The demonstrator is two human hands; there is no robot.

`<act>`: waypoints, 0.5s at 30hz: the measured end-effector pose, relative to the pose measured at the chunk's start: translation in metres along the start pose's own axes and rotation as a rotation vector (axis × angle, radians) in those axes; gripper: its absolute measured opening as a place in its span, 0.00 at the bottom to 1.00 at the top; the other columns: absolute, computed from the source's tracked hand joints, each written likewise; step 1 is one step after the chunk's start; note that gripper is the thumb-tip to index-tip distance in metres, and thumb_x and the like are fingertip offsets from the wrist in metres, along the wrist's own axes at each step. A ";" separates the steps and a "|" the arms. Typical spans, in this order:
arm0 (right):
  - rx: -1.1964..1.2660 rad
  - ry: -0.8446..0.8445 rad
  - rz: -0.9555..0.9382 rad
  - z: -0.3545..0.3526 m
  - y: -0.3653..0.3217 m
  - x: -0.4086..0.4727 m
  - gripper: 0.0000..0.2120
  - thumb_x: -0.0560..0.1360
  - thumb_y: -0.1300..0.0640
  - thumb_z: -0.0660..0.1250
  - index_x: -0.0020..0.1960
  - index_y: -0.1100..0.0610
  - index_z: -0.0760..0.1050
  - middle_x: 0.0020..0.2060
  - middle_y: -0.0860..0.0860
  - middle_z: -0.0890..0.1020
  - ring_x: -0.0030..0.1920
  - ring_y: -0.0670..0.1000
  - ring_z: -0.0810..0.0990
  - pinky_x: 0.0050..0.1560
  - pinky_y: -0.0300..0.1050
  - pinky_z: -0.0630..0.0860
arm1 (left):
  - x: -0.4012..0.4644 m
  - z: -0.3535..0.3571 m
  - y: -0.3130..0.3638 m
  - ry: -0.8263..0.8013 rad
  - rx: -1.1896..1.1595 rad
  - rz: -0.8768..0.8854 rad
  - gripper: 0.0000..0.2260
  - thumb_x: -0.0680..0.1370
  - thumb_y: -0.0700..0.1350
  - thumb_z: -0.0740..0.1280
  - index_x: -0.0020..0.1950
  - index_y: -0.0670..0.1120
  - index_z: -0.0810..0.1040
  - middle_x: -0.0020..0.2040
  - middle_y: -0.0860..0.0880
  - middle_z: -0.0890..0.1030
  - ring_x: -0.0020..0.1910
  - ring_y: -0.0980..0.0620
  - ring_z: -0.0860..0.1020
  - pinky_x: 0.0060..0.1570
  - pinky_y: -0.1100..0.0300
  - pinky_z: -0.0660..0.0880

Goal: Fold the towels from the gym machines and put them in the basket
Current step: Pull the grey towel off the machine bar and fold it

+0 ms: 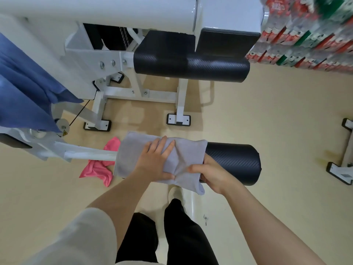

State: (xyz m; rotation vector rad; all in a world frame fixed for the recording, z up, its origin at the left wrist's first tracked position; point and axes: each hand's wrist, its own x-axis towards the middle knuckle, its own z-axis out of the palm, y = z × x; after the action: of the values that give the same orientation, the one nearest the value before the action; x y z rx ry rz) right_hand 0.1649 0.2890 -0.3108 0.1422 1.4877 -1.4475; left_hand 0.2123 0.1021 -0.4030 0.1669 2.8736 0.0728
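A grey towel (131, 155) lies draped over the black padded roller (233, 163) of a white gym machine. My left hand (154, 161) presses flat on the towel with straight, spread fingers. My right hand (208, 173) grips the towel's near right edge against the roller, thumb on top of the cloth and fingers curled under. A pink towel (99, 169) lies crumpled on the floor below the machine's arm. A blue towel (24, 92) hangs over the machine frame at the left. No basket is in view.
The white machine frame (99, 60) with a black seat pad (191, 64) stands ahead. Stacked packs of bottles (305, 39) line the far right. Another machine's feet (342, 169) sit at the right edge. My legs and a shoe (175, 194) are below the roller.
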 end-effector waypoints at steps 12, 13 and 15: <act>-0.299 0.202 -0.146 0.123 -0.018 0.055 0.42 0.73 0.62 0.68 0.76 0.49 0.44 0.44 0.51 0.77 0.40 0.43 0.77 0.43 0.33 0.75 | -0.041 -0.022 -0.067 -0.007 -1.493 -0.459 0.12 0.79 0.50 0.57 0.57 0.49 0.76 0.53 0.46 0.81 0.50 0.51 0.78 0.59 0.52 0.74; -0.312 0.168 -0.165 0.134 -0.015 0.061 0.44 0.73 0.63 0.68 0.76 0.50 0.40 0.40 0.51 0.77 0.39 0.44 0.77 0.46 0.35 0.75 | -0.042 -0.025 -0.076 -0.043 -1.530 -0.554 0.14 0.80 0.52 0.55 0.55 0.49 0.77 0.50 0.46 0.81 0.48 0.51 0.79 0.56 0.52 0.75; -0.360 0.086 -0.188 0.148 -0.006 0.069 0.43 0.74 0.63 0.67 0.76 0.50 0.39 0.40 0.49 0.78 0.39 0.43 0.76 0.53 0.36 0.73 | -0.040 -0.030 -0.089 -0.107 -1.663 -0.660 0.18 0.81 0.56 0.50 0.50 0.50 0.77 0.44 0.49 0.82 0.44 0.52 0.79 0.51 0.53 0.76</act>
State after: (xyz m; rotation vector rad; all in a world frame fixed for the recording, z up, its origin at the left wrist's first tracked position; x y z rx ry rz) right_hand 0.2096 0.1319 -0.3208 -0.1620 1.8463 -1.3059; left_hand 0.2335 0.0080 -0.3698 -0.9683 1.7277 1.9602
